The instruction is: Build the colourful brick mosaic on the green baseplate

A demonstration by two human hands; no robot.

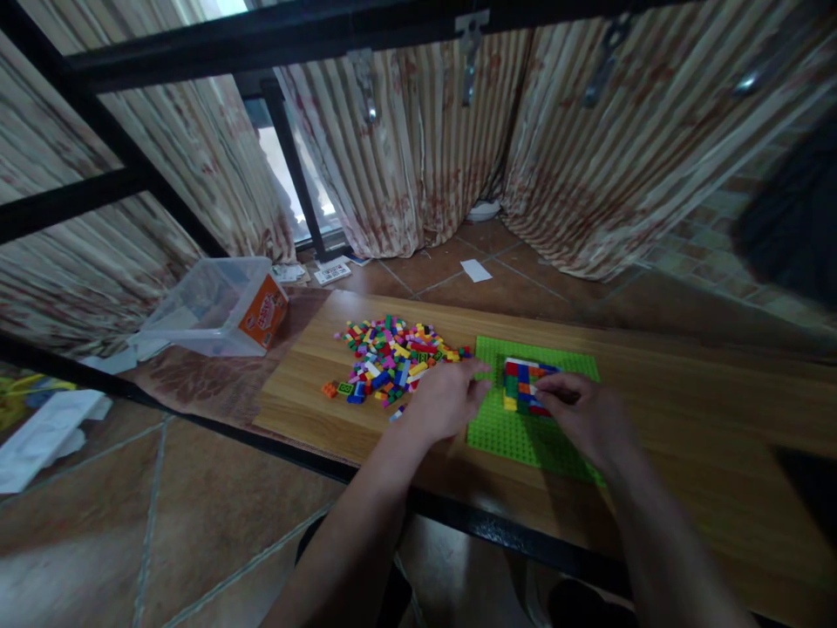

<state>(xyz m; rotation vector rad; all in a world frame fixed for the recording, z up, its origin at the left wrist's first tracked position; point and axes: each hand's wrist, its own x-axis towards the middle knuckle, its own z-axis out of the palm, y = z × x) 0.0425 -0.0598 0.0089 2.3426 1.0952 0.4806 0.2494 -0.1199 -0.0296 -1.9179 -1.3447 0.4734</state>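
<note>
A green studded baseplate (503, 440) lies on the wooden table, bearing a flat block of multicoloured toy bricks (520, 384). Over the right side of that block, my right hand (585, 414) pinches at a small brick, its fingertips touching the build; the fingers partly hide what they grip. My left hand (448, 401) hovers by the baseplate's left edge, fingers apart and pointing toward the build, with nothing visible in them. Just left of it spreads a heap of loose toy bricks (385, 358) in many colours.
A clear plastic box (215, 305) with an orange label stands at the table's left end. Dark metal bars (281, 44) cross above the far side. Striped curtains (418, 157) hang behind, and a white paper (475, 270) lies on the tiled floor.
</note>
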